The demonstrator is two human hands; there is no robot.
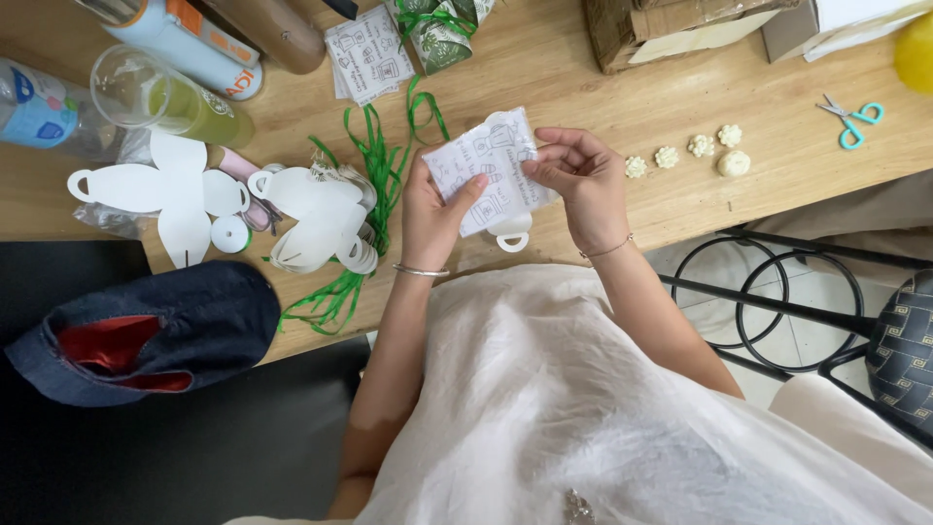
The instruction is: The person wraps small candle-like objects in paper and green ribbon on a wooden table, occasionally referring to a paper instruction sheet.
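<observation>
**Both hands grip a printed paper box blank over the table edge**

The left hand (431, 209) and the right hand (581, 180) hold one white printed paper cut-out (491, 170) between them, just above the near edge of the wooden table (603, 87). The left thumb presses on the front of the sheet with the fingers curled behind it; the right fingers pinch its right edge. A round tab of the cut-out hangs below the hands.

To the left lies a tangle of green ribbon (374, 185) beside a stack of blank white cut-outs (321, 219), and further left a single flat white cut-out (170, 190). A clear plastic cup (165, 97) lies on its side at the far left. To the right, near the hand, sits a row of small cream flowers (685, 151), and well apart, teal scissors (855, 122). A dark denim bag (146, 331) rests near left.
</observation>
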